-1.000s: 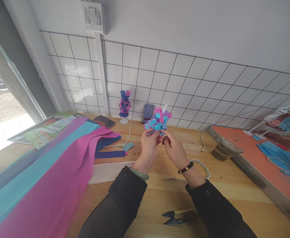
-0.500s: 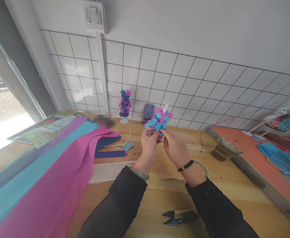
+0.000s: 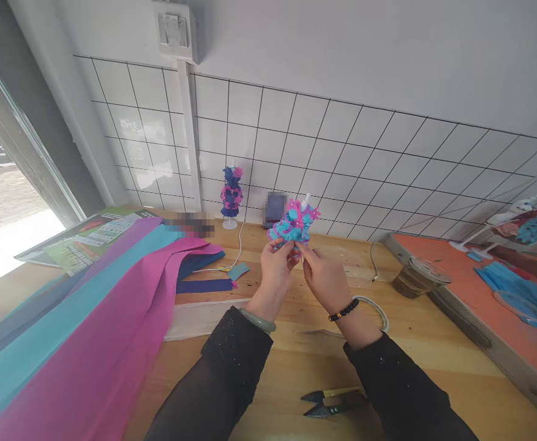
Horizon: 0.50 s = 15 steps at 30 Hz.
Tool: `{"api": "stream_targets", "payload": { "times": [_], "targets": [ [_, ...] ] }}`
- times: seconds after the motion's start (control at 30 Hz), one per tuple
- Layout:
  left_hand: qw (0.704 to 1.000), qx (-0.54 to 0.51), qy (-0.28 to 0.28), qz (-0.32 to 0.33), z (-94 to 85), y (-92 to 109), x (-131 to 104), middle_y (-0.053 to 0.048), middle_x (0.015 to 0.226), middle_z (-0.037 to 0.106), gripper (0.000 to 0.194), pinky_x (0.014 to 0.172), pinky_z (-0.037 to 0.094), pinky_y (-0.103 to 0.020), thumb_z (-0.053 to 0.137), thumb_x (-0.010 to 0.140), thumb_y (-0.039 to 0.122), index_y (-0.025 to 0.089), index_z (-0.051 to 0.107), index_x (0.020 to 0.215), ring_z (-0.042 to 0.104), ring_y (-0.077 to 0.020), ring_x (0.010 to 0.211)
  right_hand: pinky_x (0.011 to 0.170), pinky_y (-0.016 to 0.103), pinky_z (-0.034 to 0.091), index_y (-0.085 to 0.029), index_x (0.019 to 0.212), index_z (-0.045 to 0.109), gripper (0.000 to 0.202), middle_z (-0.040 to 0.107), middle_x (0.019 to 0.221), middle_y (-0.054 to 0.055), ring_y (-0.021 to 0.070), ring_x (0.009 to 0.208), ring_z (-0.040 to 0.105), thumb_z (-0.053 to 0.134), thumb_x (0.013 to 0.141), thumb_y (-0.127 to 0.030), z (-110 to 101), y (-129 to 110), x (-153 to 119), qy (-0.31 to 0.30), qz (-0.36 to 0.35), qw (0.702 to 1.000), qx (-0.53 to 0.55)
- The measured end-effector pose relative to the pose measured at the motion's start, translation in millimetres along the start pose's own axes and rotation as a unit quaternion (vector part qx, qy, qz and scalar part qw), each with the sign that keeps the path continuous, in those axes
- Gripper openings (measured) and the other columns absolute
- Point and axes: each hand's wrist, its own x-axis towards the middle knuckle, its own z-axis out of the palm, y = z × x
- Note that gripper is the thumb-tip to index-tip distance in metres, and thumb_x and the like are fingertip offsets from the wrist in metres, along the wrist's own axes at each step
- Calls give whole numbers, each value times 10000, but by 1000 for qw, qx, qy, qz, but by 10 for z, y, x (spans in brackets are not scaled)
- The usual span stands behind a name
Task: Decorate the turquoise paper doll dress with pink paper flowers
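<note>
A small dress form in a ruffled turquoise and pink paper or cloth dress [image 3: 298, 222] is held up above the wooden table, tilted, its white top poking out. My left hand [image 3: 275, 264] grips the dress's lower left side, thumb on the front. Beside it my right hand [image 3: 326, 275] has its fingers pinched at the dress's lower edge. The thumbs are close together, and the fingertips behind the ruffles are hidden. Black thread snips [image 3: 326, 403] lie near the front of the table.
Pink, turquoise and purple sheets [image 3: 144, 282] spread over the left side. A navy and pink dressed form [image 3: 231, 193] stands at the back near a phone [image 3: 275, 210]. A lidded cup [image 3: 419, 277] sits right, beside an orange surface [image 3: 461, 269] with more forms.
The ruffled dress has turned slightly in my hands, and my left fingers have shifted a little on its lower side. My right hand has barely moved.
</note>
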Motion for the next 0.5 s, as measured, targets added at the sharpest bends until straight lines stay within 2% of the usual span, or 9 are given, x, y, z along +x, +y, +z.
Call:
{"api": "stream_targets", "payload": {
  "times": [0.1,0.2,0.37,0.43,0.5],
  "targets": [
    [1000,-6,-2,-9,-10,-3,21,-2,636,573,328,484,433,-193,676,626,93,160,454,857,563,-91,519,586,272,369,-216,1234,492,421,632,895,69,188,718,574,349,842,-164,8,19,-14,1,1,1000,26],
    [1000,-2,1,-11,-18,-9,36,-4,640,572,324,485,434,-196,672,632,86,161,456,861,568,-96,530,643,277,401,-199,1231,499,428,624,876,63,173,732,564,335,837,-170,33,51,-4,8,5,992,125],
    [1000,10,11,-7,-18,-5,37,1,627,567,330,471,430,-195,666,636,79,163,446,867,557,-93,510,592,253,423,-184,1208,516,435,565,675,-2,121,575,505,302,829,-189,83,89,21,8,72,943,324],
    [1000,14,2,-3,-20,-8,39,2,625,564,332,468,430,-195,671,636,92,164,446,869,557,-95,512,584,249,423,-191,1212,513,440,554,667,-8,116,562,494,299,827,-191,79,85,24,7,79,938,338],
    [1000,14,1,-1,-25,-16,47,0,633,563,336,469,434,-198,677,634,102,163,447,872,562,-99,521,619,256,424,-195,1211,518,440,575,697,3,123,606,510,316,820,-189,62,72,26,9,63,945,320]
  ]
}}
